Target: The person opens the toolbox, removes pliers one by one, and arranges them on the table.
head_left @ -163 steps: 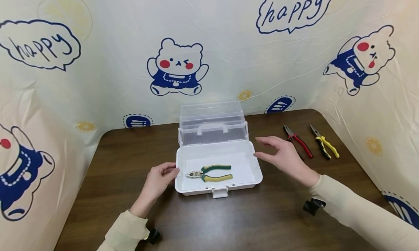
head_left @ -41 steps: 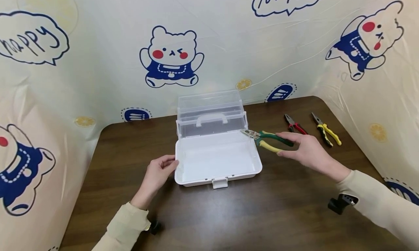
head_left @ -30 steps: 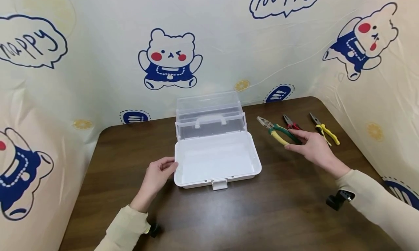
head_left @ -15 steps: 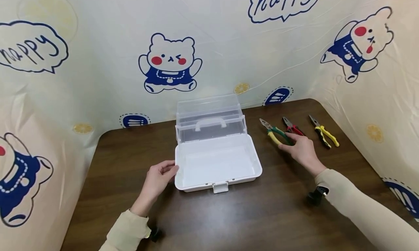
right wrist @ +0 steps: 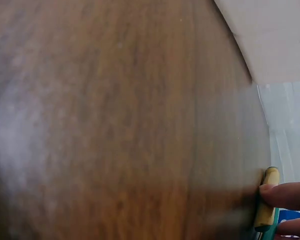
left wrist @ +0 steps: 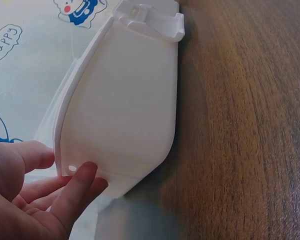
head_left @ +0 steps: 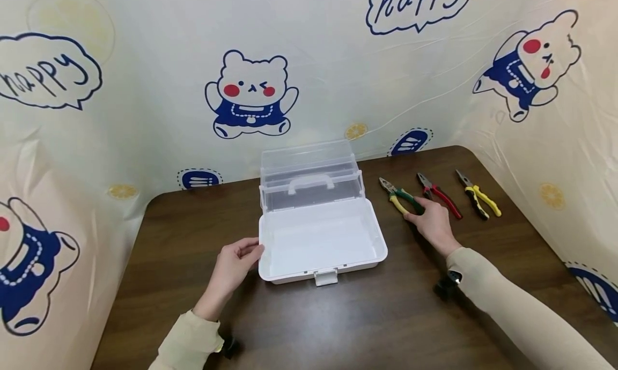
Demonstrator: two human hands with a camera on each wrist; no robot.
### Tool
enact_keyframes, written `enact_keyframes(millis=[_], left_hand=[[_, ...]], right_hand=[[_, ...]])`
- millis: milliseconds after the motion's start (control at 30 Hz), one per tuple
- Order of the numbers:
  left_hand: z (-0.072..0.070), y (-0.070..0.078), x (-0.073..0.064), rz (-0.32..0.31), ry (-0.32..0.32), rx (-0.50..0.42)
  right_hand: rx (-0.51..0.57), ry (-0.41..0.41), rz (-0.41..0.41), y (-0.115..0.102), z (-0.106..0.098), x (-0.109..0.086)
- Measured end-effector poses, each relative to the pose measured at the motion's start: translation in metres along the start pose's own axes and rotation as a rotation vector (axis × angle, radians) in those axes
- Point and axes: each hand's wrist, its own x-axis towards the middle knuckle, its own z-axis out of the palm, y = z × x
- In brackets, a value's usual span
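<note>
A white storage box (head_left: pixel 321 238) with its clear lid (head_left: pixel 311 171) folded back stands mid-table in the head view. My left hand (head_left: pixel 235 263) pinches its left side; in the left wrist view the thumb lies at the rim of the white box wall (left wrist: pixel 120 100) and the fingers reach beneath it. Right of the box, my right hand (head_left: pixel 433 224) grips the handles of green-and-yellow combination pliers (head_left: pixel 396 194), whose metal jaws point to the far left, low over the tabletop. In the right wrist view only the fingers and a yellow handle end (right wrist: pixel 267 210) show.
Red-handled pliers (head_left: pixel 444 198) lie just right of the right hand. Beyond them are yellow-and-black needle-nose pliers (head_left: pixel 475 195), near the right edge of the brown table (head_left: pixel 309 327). A printed curtain (head_left: pixel 159 91) closes off the back and sides.
The green-and-yellow pliers lay in the box at first; my right hand has carried them out to the right and lowered them beside the red ones. My left hand has stayed at the box.
</note>
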Motion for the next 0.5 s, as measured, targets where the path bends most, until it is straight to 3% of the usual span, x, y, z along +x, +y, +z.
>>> enact_keyframes(millis=[133, 333, 500], left_hand=[[-0.001, 0.000, 0.001, 0.007, 0.000, -0.006], [-0.002, -0.002, -0.001, -0.007, 0.008, -0.006], [-0.001, -0.003, -0.001, 0.005, 0.001, -0.006]], right_hand=[[-0.006, -0.002, 0.002, -0.005, 0.000, -0.001], [-0.027, -0.075, -0.019, -0.015, 0.001, -0.007], [-0.030, -0.059, -0.029, -0.014, 0.003, -0.014]])
